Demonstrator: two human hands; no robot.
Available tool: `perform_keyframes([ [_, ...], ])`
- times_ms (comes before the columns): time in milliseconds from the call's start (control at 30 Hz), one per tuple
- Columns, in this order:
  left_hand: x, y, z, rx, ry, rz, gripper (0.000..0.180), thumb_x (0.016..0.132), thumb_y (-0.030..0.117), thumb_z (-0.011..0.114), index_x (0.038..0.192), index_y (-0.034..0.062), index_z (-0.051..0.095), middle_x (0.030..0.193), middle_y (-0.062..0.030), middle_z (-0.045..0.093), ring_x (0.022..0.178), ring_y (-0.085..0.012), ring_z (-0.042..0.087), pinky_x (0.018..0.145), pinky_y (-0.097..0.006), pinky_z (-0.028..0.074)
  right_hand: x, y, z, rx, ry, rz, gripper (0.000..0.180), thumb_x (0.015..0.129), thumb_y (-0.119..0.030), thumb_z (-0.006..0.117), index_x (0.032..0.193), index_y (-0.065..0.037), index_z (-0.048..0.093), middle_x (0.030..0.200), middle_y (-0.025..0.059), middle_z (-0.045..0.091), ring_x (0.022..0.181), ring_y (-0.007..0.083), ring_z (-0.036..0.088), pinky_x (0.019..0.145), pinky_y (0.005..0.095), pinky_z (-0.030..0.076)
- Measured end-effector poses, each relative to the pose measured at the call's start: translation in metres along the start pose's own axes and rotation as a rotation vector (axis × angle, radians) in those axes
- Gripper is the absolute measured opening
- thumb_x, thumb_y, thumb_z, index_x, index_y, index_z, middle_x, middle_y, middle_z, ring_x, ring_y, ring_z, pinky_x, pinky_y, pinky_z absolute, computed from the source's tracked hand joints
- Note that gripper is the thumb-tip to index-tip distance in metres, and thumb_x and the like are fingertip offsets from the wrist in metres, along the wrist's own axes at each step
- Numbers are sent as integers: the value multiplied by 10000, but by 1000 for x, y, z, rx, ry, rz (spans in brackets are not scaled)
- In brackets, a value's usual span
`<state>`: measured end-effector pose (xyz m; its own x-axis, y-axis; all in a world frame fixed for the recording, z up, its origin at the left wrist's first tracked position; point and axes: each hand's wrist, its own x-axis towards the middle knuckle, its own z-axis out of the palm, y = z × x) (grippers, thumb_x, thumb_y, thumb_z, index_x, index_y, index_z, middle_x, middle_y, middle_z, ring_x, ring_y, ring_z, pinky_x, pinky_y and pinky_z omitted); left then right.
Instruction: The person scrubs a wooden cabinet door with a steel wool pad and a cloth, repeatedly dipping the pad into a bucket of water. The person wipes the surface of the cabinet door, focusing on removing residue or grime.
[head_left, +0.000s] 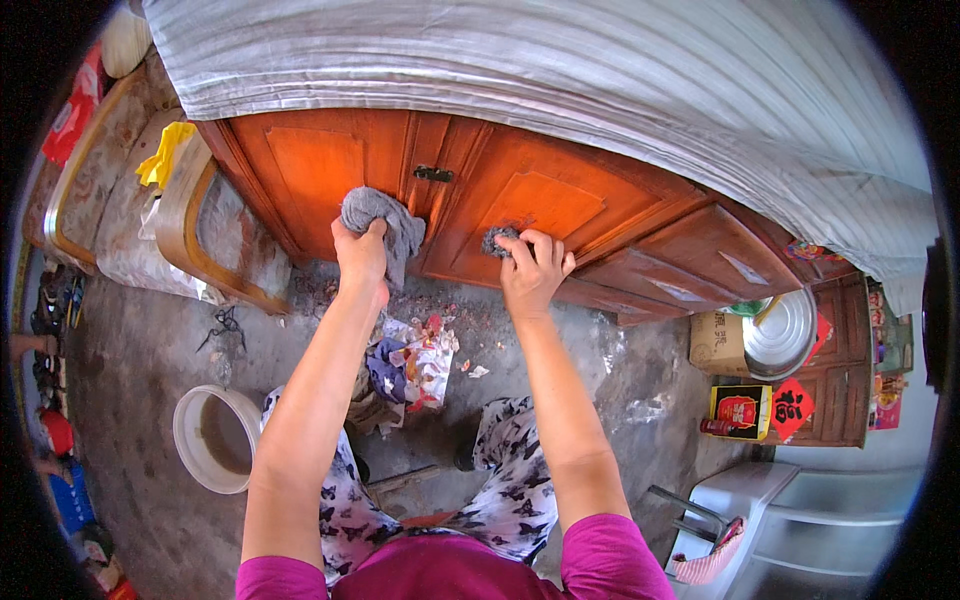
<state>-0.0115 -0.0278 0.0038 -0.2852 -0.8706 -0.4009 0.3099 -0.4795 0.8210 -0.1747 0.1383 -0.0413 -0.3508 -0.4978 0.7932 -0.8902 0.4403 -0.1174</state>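
Observation:
My left hand (361,258) grips a bunched grey cloth (392,222), part of which hangs down in front of the left door of an orange-brown wooden cabinet (310,165). Against the right door, my right hand (535,268) presses a small dark grey scouring pad (497,241) with its fingers curled over it. The cabinet's dark metal latch (433,174) sits between the two doors, above and between my hands. A pale striped cloth (500,70) covers the cabinet's top and hangs over its upper edge.
A white bucket of murky water (218,438) stands on the floor at left. Crumpled paper and rags (410,365) lie between my legs and the cabinet. A patterned armchair (215,230) is at far left. A cardboard box (717,340) and round metal lid (780,335) are at right.

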Motion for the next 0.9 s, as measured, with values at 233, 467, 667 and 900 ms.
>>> perform_keyframes([
  [233,19,-14,-15,47,3,38,338,921,-30,598,1219,53,459,1127,-105,616,1006,-231,633,859,-379,538,51,-9,-33,-29,266,165,362,681,-43,702,950,-279,756,894,-50,593,928,196,555,929,394,297],
  [467,2,-2,-1,23,-5,-2,343,930,-35,587,1229,62,449,1125,-109,613,1026,-239,635,879,-391,537,3,-3,1,25,29,27,320,665,-57,709,869,-301,747,836,-54,496,894,172,535,870,381,284],
  [667,7,-5,-6,9,1,15,334,939,-24,588,1236,50,453,1166,-113,608,1056,-242,627,907,-387,526,41,-9,-25,-45,192,104,304,681,-55,720,895,-270,743,851,-37,518,901,194,540,866,394,289],
  [900,15,-13,-5,16,-5,13,293,951,13,593,1218,68,484,1146,-116,635,1018,-272,664,844,-440,575,-2,-2,4,19,-7,21,307,683,-62,716,862,-309,741,832,-33,475,893,181,533,862,385,292],
])
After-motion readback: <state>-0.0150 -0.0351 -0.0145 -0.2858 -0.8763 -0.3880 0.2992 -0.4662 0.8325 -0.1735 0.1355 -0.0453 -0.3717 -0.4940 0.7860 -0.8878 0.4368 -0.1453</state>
